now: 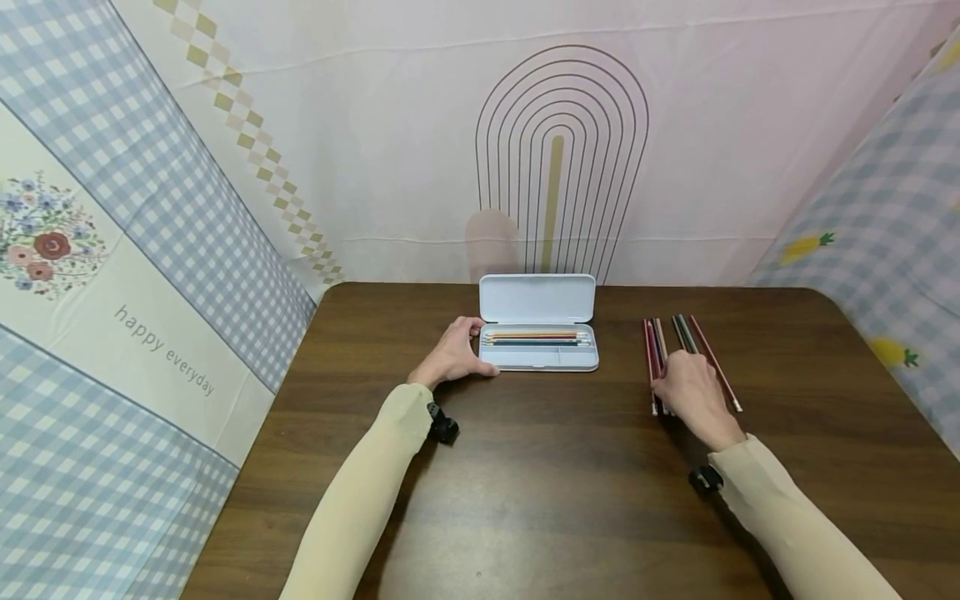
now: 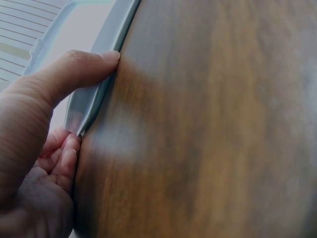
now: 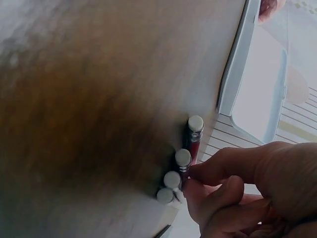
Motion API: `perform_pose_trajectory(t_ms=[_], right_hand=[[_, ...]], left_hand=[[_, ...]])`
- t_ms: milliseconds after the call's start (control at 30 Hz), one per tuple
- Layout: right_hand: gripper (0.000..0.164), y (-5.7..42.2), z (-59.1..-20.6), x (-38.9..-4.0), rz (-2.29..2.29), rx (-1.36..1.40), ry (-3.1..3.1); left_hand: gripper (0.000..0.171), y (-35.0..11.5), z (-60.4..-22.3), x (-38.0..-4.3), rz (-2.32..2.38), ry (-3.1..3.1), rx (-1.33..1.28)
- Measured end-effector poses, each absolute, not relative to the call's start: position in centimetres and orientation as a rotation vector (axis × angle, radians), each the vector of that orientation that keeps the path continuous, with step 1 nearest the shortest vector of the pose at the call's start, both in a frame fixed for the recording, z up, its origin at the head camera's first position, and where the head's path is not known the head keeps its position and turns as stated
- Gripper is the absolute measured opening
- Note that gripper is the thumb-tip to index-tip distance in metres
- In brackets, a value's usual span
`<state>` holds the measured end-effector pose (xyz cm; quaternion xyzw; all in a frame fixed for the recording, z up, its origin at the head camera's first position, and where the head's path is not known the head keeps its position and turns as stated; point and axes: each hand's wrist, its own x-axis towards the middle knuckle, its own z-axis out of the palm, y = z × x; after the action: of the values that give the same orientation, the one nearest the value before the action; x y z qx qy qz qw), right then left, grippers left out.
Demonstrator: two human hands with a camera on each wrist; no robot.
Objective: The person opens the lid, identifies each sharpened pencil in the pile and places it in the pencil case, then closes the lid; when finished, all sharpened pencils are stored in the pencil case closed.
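Note:
A white pencil case [image 1: 517,357] lies with its lid [image 1: 537,298] raised at the back. Several pencils [image 1: 536,337] lie side by side in its rear compartment. My left hand [image 1: 452,350] grips the case's left end, thumb along the front edge and fingers bent at the side. To the right of the case, my right hand [image 1: 688,387] is over a group of loose pencils [image 1: 649,358]. In the right wrist view its thumb and forefinger pinch a dark pencil [image 3: 184,163] near the white eraser end. Other eraser-tipped pencils [image 3: 195,126] sit close beside it.
A red pencil [image 1: 716,365] lies slanted at the right of the group, next to dark green ones [image 1: 684,333]. Everything rests on a brown wooden table [image 1: 540,483]. Patterned cloth [image 1: 405,167] hangs behind the table and along both sides.

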<state>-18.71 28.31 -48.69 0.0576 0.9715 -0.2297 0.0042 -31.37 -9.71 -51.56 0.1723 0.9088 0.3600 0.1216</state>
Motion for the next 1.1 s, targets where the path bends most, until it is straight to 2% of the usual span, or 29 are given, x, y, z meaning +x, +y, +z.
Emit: perform_pose_trajectory(t_ms=[733, 1100], right_hand=[[0.051, 28.33, -49.01, -19.35, -0.715, 0.258, 2.986], [0.049, 28.27, -48.43, -19.16, -0.717, 0.300, 3.032]], left_hand=[[0.090, -9.72, -51.75, -31.48, 1.069, 2.656, 0.528], [0.088, -9.73, -51.78, -31.50, 1.075, 2.656, 0.523]])
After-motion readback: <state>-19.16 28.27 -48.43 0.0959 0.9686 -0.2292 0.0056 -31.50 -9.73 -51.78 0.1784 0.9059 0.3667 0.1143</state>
